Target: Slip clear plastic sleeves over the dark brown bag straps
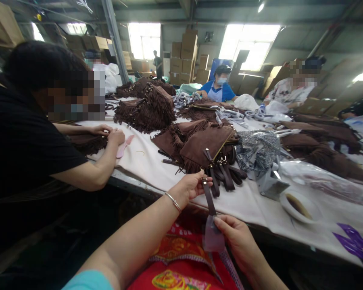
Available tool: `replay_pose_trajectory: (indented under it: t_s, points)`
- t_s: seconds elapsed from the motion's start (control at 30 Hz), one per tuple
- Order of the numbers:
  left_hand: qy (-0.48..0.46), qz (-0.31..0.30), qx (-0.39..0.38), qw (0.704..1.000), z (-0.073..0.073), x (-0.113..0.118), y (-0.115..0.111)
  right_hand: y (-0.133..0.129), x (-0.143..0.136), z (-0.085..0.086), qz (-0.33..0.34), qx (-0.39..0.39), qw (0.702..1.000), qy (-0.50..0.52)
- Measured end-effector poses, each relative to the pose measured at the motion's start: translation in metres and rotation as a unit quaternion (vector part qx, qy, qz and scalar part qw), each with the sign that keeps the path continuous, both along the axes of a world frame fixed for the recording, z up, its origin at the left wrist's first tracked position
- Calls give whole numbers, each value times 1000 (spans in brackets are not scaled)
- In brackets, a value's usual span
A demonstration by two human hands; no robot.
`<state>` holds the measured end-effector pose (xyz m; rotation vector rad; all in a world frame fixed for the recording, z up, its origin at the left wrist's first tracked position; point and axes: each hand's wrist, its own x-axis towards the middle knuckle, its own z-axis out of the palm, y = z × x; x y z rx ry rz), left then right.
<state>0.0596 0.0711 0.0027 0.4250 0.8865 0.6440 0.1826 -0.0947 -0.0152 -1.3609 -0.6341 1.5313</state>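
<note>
My left hand (195, 186) pinches the metal-clasp end of a dark brown wrist strap (210, 199) just off the table's front edge. Lower down, my right hand (234, 231) is closed on a thin, pale purple piece (213, 235), cloth or plastic, which lies around the strap's lower end. The strap runs taut between both hands. Beyond my left hand lies a pile of brown fringed pouches (196, 147) with gold zippers, their straps (226, 177) hanging toward me.
A co-worker's hands (110, 135) handle a brown pouch at left. On the white-covered table (151, 173) are crumpled silvery wrap (257, 149), a bowl of dark liquid (299, 205) and purple film (352, 241). More fringed bags (147, 104) and people are behind. A red apron (181, 266) covers my lap.
</note>
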Motion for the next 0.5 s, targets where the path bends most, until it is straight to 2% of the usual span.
replay_pose_trajectory:
  t_s: [0.17, 0.33, 0.5]
  points:
    - [4, 22, 26, 999, -1, 5, 4, 17, 4, 1, -15, 15, 995, -98]
    - [24, 21, 54, 998, -4, 4, 1, 68, 5, 1, -46, 63, 975, -208]
    - [44, 66, 100, 992, -6, 5, 5, 114, -1, 8, -74, 119, 942, -306]
